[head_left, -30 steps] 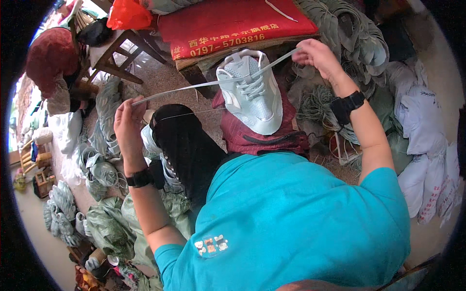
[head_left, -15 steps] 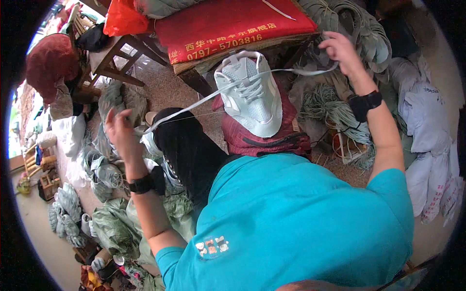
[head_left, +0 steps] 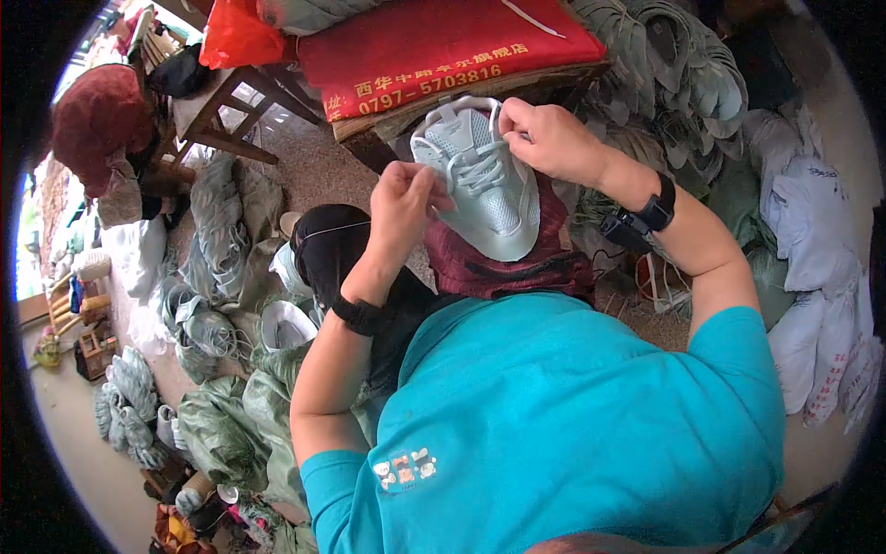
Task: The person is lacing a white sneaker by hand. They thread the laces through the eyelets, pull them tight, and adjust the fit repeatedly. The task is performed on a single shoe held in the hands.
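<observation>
A pale grey-green sneaker upper (head_left: 498, 217) lies toe toward me on a dark red cloth (head_left: 508, 272) over my lap. White shoelace (head_left: 480, 173) crosses its lower eyelets, and a loop of it stands out on the left side. My left hand (head_left: 404, 208) is at the upper's left edge, fingers pinched on the lace by that loop. At the upper right eyelets, my right hand (head_left: 558, 146) is closed, thumb and forefinger pinching the lace close to the collar. The fingers hide most of the lace ends.
A wooden bench (head_left: 383, 129) covered with a red printed cloth (head_left: 461, 55) stands just beyond the upper. Bundles of grey-green uppers (head_left: 669, 83) hang at the far right, above white sacks (head_left: 817, 222). More uppers (head_left: 217, 217) and green sacks (head_left: 217, 429) fill the left floor. A wooden stool (head_left: 226, 111) stands far left.
Both hands have come in from wide apart to the upper's two sides. The lace, stretched out between them before, is now drawn in and mostly hidden. The upper has stayed put.
</observation>
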A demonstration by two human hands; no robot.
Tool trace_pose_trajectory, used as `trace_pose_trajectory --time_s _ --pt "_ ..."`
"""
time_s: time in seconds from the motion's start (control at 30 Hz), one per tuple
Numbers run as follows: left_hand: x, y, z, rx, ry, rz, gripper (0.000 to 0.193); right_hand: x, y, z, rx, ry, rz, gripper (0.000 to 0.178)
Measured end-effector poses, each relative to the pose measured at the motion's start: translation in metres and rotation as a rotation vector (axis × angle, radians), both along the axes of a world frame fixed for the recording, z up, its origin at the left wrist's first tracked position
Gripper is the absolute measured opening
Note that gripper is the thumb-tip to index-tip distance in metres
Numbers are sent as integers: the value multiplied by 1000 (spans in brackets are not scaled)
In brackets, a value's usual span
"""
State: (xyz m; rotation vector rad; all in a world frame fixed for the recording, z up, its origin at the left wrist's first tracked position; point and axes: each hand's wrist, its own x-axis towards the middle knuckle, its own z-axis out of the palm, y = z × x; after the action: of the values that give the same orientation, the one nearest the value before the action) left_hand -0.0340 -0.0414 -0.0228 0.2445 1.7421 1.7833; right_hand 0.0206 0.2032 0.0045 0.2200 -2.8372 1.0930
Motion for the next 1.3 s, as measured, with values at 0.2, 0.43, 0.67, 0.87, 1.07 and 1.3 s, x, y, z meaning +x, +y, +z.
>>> trace_pose_trajectory --time_s 0.2,0.43,0.67,0.87,1.07,1.3 --pt "-7 3 -9 -137 111 -65 16 -4 -11 6 386 -2 84 26" --pt "-18 7 15 -612 688 -227 20 -17 -2 25 482 15 338 26" --pt "-11 25 39 -910 1086 -322 18 -28 -6 43 639 -50 392 29" --pt "-40 16 42 -593 1448 -404 19 -40 16 49 561 100 537 34" --pt "-72 1 45 -347 887 -641 30 -52 21 49 484 -46 625 32" --pt "-74 1 21 -351 945 -653 19 -59 28 40 214 -317 505 20"
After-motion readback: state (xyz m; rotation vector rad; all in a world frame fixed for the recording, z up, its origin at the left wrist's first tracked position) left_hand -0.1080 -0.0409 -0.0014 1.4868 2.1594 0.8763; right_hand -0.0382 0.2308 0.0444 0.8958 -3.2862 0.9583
